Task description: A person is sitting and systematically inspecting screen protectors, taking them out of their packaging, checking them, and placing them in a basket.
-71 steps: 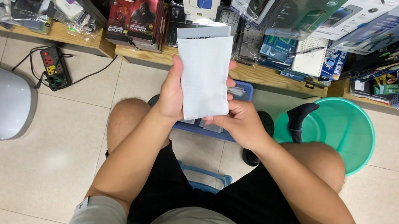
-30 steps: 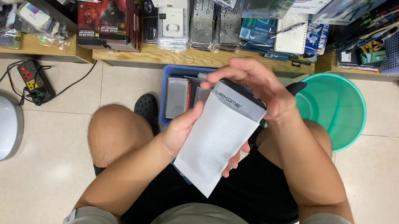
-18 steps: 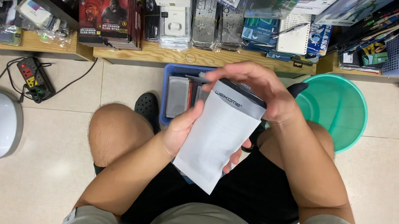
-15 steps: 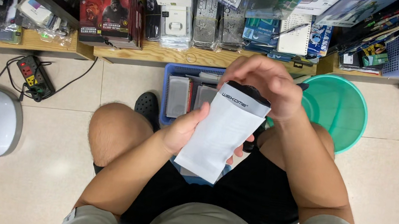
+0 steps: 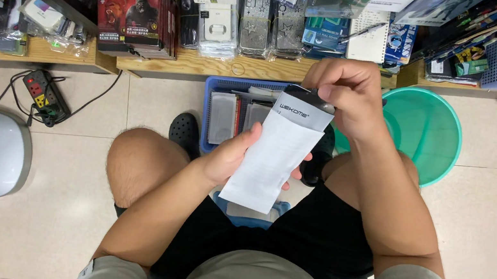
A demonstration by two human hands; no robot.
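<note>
Head view: left hand (image 5: 234,157) gripping white packet (image 5: 271,159) at mid-body from left edge, over lap. Right hand (image 5: 347,95) pinching dark top flap (image 5: 309,102). Packet long axis tilting, top up-right, bottom toward person. Right hand nearer flap. Blue basket (image 5: 217,83) behind.

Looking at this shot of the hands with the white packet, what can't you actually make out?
Head view only:
- White packet: contents hidden by its opaque face; back unseen.
- Left hand: fingers hidden behind the packet.
- Right hand: fingertips curl over the packet's dark top, hiding the grip.
- Blue basket: partly covered by the packet; contents too small to identify.
</note>
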